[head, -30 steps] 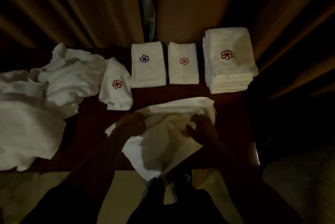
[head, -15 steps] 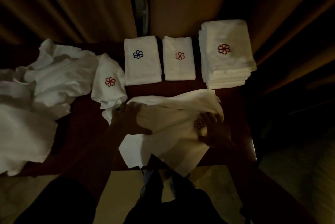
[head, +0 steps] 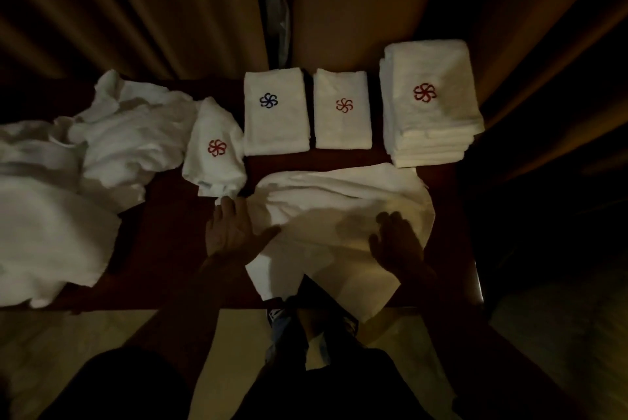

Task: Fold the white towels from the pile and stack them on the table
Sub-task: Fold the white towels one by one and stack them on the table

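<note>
A white towel point(head: 339, 202) lies spread and creased on the dark table point(head: 170, 216), its near corners hanging over the front edge. My left hand point(head: 234, 233) rests flat on the towel's left edge, fingers straight. My right hand point(head: 396, 243) presses flat on its right part. A pile of unfolded white towels point(head: 85, 165) covers the table's left side. At the back stand a folded towel with a blue emblem point(head: 275, 110), a folded towel with a red emblem point(head: 343, 110), and a tall stack of folded towels point(head: 431, 100).
A loosely bunched towel with a red emblem point(head: 214, 151) sits between the pile and the folded ones. Curtains point(head: 136, 12) hang right behind the table. The table's right edge point(head: 475, 249) is close to the spread towel. Pale floor shows below the front edge.
Both hands have let go of the towel's folds and now lie flat on it, further apart. The towel is spread wider across the table, and its red emblem is no longer visible.
</note>
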Demonstrator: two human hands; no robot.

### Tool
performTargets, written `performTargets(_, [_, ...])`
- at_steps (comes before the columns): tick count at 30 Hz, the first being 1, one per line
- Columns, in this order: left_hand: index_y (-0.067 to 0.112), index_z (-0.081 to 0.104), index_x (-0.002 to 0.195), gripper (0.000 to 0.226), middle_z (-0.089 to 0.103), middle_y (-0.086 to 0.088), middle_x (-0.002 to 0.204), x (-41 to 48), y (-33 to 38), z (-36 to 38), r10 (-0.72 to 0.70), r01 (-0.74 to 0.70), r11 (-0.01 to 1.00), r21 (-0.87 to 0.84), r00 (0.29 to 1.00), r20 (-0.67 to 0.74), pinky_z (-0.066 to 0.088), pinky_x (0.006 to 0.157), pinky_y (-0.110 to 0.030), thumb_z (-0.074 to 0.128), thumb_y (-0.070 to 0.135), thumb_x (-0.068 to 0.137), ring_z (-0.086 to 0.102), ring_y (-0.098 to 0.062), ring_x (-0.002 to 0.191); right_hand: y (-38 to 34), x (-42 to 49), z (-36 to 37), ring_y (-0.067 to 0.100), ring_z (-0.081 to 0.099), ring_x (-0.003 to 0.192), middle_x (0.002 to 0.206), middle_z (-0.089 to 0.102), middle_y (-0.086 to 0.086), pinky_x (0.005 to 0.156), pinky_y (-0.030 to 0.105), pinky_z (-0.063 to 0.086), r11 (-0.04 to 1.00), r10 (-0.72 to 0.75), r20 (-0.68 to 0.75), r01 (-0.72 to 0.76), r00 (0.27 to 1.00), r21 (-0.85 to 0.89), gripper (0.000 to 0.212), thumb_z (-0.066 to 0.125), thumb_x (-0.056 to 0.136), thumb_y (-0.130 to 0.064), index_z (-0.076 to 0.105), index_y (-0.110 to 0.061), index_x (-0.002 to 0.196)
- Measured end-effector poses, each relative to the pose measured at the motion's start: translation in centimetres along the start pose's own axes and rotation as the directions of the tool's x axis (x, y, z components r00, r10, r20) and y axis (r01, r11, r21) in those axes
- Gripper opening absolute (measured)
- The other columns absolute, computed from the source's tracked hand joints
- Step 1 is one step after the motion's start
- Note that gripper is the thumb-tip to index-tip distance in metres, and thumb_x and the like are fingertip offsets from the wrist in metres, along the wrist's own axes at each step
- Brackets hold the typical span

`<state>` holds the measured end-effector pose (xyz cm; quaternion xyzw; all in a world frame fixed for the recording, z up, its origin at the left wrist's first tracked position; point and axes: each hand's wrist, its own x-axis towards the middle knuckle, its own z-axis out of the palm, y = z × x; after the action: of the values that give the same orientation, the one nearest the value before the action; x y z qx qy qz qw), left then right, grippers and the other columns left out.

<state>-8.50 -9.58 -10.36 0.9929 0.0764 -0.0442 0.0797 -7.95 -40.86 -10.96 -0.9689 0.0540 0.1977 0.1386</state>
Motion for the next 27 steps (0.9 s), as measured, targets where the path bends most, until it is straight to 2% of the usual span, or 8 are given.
performTargets(2, [0.008,0.042,0.129,0.108,0.051,-0.017,0.119,-1.2,0.8,-0.1,-0.142,0.148,0.986,-0.079,0.987,0.080,0.050,0.082,-0.049,0.058,0.090,0.059,0.056,-0.039,0.107,-0.2,-0.6,1.4,0.038,0.035,0.140,0.146,0.040,0.014,0.109,0.048,0.040,0.999,-0.028,0.143,0.025,0.989,0.022,0.081,0.045,0.084,-0.068,0.040,-0.015,0.145])
performTargets(4, [0.015,0.033,0.138,0.119,0.046,-0.014,0.129,-2.3,1.6,-0.3,-0.217,0.250,0.954,-0.168,0.958,0.189,0.048,0.092,-0.050,0.063,0.091,0.051,0.053,-0.038,0.117,0.1,-0.9,2.7,0.037,0.012,0.151,0.160,0.023,0.015,0.116,0.056,0.029,1.000,-0.024,0.196,0.022,0.980,0.014,0.106,0.040,0.071,-0.084,0.029,-0.018,0.153])
performTargets(8, [0.033,0.000,0.150,0.139,0.036,-0.017,0.142,-3.8,2.1,0.1,-0.229,0.304,0.934,-0.189,0.914,0.335,0.039,0.102,-0.055,0.078,0.082,0.046,0.042,-0.041,0.129,0.3,-2.3,3.3,0.032,-0.005,0.153,0.167,-0.003,0.006,0.114,0.061,0.026,0.998,-0.005,0.198,0.017,0.980,-0.059,0.111,0.063,0.076,-0.075,0.008,-0.025,0.158])
performTargets(14, [0.044,-0.024,0.149,0.154,0.039,-0.020,0.141,-3.6,1.3,0.9,-0.208,0.296,0.916,-0.269,0.927,0.312,0.046,0.096,-0.058,0.092,0.059,0.049,0.050,-0.043,0.122,1.1,-3.0,4.0,0.027,-0.010,0.153,0.167,-0.012,0.002,0.117,0.064,0.013,0.999,0.001,0.174,0.007,0.985,-0.045,0.107,0.060,0.083,-0.069,-0.004,-0.029,0.159])
performTargets(17, [0.036,-0.020,0.153,0.151,0.032,-0.022,0.147,-3.5,-0.4,0.9,-0.261,0.365,0.891,-0.269,0.898,0.354,0.047,0.094,-0.055,0.095,0.046,0.055,0.048,-0.045,0.126,2.1,-2.5,3.8,0.024,-0.011,0.153,0.167,-0.012,0.000,0.118,0.064,0.015,0.999,0.001,0.168,0.004,0.986,-0.034,0.108,0.060,0.083,-0.069,-0.004,-0.028,0.159])
performTargets(19, [0.025,-0.009,0.156,0.140,0.027,-0.023,0.153,-3.5,-1.6,1.0,-0.300,0.421,0.873,-0.244,0.860,0.412,0.042,0.101,-0.056,0.091,0.047,0.062,0.041,-0.045,0.134,2.9,-2.0,3.5,0.022,-0.011,0.154,0.167,-0.011,-0.002,0.118,0.064,0.016,0.999,0.002,0.173,0.005,0.985,-0.038,0.109,0.062,0.083,-0.068,-0.004,-0.027,0.160])
performTargets(23, [0.016,0.026,0.146,0.099,0.050,-0.018,0.139,-3.3,-4.1,1.1,-0.289,0.413,0.884,-0.221,0.853,0.435,0.044,0.098,-0.052,0.084,0.046,0.072,0.051,-0.043,0.124,4.9,-1.3,2.7,0.020,-0.011,0.153,0.167,-0.010,-0.004,0.118,0.066,0.015,0.999,-0.018,0.169,0.026,0.985,-0.041,0.110,0.065,0.081,-0.067,-0.001,-0.028,0.160])
performTargets(27, [0.016,0.036,0.142,0.065,0.048,-0.018,0.140,-2.3,-6.2,0.1,-0.368,0.382,0.924,-0.006,0.894,0.256,0.038,0.104,-0.056,0.068,0.029,0.087,0.043,-0.043,0.129,6.4,-1.6,2.2,0.018,-0.008,0.154,0.168,-0.003,-0.005,0.118,0.065,0.013,1.000,0.001,0.135,0.000,0.991,-0.005,0.110,0.069,0.079,-0.065,0.003,-0.028,0.160])
